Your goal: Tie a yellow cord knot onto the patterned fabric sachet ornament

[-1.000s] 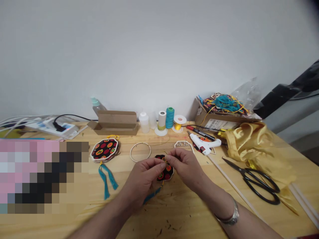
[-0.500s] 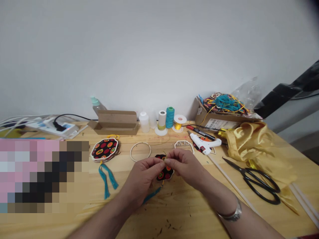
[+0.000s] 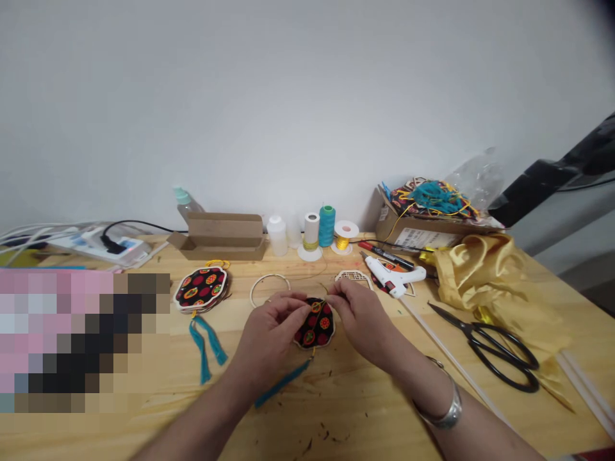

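Note:
A black fabric pendant (image 3: 316,326) with red and orange round motifs and a pale scalloped rim lies between my hands. A teal tassel (image 3: 283,383) trails from its lower end toward the lower left. My left hand (image 3: 271,330) is closed in a pinch at the pendant's upper left edge. Thin yellow cord (image 3: 318,303) runs across the top of the pendant between my fingertips. My right hand (image 3: 358,323) pinches that cord at the upper right edge. Left of my hands rests a stack of similar pendants (image 3: 202,288) with a teal tassel.
Behind my hands lie a pale ring (image 3: 253,291) and a wooden lattice piece (image 3: 353,276). To the right are a white glue gun (image 3: 396,278), black scissors (image 3: 500,352) and gold cloth (image 3: 485,275). Thread spools (image 3: 327,227) and an open cardboard box (image 3: 223,246) stand by the wall.
My hands have moved slightly apart, uncovering more of the pendant and the yellow cord. The teal tassel now shows at fuller length.

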{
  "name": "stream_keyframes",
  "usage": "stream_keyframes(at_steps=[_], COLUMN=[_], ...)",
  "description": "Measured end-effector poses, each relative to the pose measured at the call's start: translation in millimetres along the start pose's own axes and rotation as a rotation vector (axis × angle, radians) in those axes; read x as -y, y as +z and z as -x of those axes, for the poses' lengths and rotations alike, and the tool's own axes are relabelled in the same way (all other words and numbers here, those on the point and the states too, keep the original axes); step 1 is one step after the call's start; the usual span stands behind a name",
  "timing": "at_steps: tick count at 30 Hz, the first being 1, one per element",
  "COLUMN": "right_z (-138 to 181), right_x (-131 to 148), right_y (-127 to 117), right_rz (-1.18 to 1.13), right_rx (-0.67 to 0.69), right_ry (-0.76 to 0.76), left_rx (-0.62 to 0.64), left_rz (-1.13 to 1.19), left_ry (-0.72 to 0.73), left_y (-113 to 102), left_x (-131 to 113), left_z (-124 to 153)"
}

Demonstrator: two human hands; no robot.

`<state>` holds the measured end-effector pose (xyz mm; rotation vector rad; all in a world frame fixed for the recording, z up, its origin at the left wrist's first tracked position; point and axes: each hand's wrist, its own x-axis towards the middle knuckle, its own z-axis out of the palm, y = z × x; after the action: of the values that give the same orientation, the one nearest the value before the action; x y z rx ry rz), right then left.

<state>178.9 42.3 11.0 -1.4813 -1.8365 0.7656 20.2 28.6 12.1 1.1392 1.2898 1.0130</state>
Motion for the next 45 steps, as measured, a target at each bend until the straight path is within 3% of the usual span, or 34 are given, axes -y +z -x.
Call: stream_keyframes(at_steps=[8, 17, 21, 25, 28, 38, 45], right_z=[-2, 0, 2, 2, 2, 2, 1], right_x=[3, 7, 13, 12, 10, 14, 11], right_y=[-1, 3, 3, 3, 4, 3, 3], right_rz=[-0.100, -0.623, -0.719, -0.694, -0.646, -0.412, -0.436], right_rx=[-0.018, 0.159, 0.198, 0.185, 0.185, 0.137, 0.158], right_ry=[0.035, 0.179, 0.213, 0.214, 0.217, 0.151, 0.164], left_rx=[0.108, 0.257, 0.279, 0.298, 0.230, 0.192, 0.167], left_rz=[-0.146, -0.160, -0.130, 0.148, 0.309, 0.190, 0.183], left_ry=[0.138, 0.180, 0.175, 0.043, -0.009, -0.045, -0.083], left_y=[6, 12, 12, 12, 12, 7, 7], left_x=[9, 2, 3, 8, 8, 6, -1], left_z=[3, 7, 8, 9, 8, 5, 5])
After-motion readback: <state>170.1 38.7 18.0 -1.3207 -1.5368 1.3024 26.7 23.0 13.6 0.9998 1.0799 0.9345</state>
